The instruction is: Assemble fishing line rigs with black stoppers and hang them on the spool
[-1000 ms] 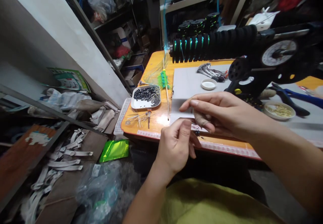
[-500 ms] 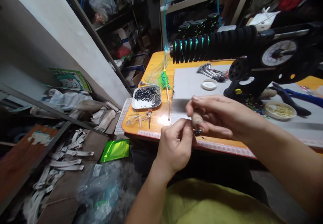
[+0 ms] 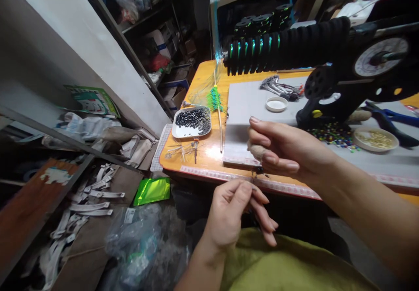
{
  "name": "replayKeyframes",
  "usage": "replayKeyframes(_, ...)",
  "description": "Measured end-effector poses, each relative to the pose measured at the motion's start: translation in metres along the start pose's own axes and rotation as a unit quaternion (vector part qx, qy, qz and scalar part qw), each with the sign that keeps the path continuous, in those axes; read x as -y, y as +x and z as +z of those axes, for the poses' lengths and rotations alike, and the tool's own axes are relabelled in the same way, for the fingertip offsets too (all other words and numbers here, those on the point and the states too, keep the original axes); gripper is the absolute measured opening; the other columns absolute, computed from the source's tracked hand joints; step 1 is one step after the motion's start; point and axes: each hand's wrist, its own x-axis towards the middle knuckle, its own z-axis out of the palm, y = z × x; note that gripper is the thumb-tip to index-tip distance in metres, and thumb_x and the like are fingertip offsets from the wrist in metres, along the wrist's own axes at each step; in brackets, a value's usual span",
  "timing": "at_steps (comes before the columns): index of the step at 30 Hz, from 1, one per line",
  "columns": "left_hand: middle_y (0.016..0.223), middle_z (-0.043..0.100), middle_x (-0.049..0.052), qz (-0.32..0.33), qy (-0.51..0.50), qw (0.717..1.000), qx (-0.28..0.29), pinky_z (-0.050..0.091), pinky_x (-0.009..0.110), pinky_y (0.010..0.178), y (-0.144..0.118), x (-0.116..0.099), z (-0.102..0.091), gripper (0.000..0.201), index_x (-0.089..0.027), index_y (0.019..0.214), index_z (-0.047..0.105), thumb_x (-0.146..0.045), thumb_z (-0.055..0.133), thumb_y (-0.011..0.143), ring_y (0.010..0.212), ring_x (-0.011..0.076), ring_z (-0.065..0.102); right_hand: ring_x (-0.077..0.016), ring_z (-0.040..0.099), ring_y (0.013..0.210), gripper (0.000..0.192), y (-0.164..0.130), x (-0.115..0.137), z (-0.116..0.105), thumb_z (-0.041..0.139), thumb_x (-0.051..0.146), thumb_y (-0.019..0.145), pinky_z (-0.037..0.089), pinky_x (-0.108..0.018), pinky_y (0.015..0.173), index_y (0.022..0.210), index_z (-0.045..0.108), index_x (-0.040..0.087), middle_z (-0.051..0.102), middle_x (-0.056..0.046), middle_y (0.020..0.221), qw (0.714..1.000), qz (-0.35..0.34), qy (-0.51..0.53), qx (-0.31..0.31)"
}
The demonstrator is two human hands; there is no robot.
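My right hand [image 3: 288, 149] is raised over the table's front edge, fingers curled, with a beige wrapping round one finger. A small dark piece [image 3: 258, 169] with thin wire-like ends sticks out below its fingertips; its kind is too small to tell. Lower and to the left, my left hand [image 3: 234, 212] pinches thumb against forefinger, the other fingers loosely stretched. Whatever lies in that pinch is mostly hidden. The hands are apart. Nearest on the table are a white tray [image 3: 205, 134] of black, bead-like pieces and a thin stick [image 3: 220, 133] carrying a green bristly bundle [image 3: 214, 98].
A black machine [image 3: 322, 94] with a ribbed spool shaft [image 3: 288, 46] fills the right. Around it lie a dish of gold-coloured bits [image 3: 393, 144], colourful beads [image 3: 330, 133], blue-handled pliers [image 3: 396, 116], a small white lid [image 3: 276, 109] and a bundle of grey strands [image 3: 278, 85].
My left hand has dropped down and away from my right hand, its lower fingers opening out. The right hand stays raised with the dark piece. The view has shifted slightly.
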Motion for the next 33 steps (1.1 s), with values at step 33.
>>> replayKeyframes(33,0.055,0.07,0.006,-0.076,-0.144,0.987,0.012,0.054,0.021,0.043,-0.03,0.021,-0.01,0.038,-0.01,0.084,0.064,-0.041,0.051,0.101,0.029,0.0101,0.056,-0.0006,0.022,0.028,0.045,-0.003,-0.008,-0.006,0.063,0.053,0.092,0.014,-0.011,0.027,0.067,0.047,0.018,0.051,0.004,0.048,1.0,0.008,-0.013,-0.01)
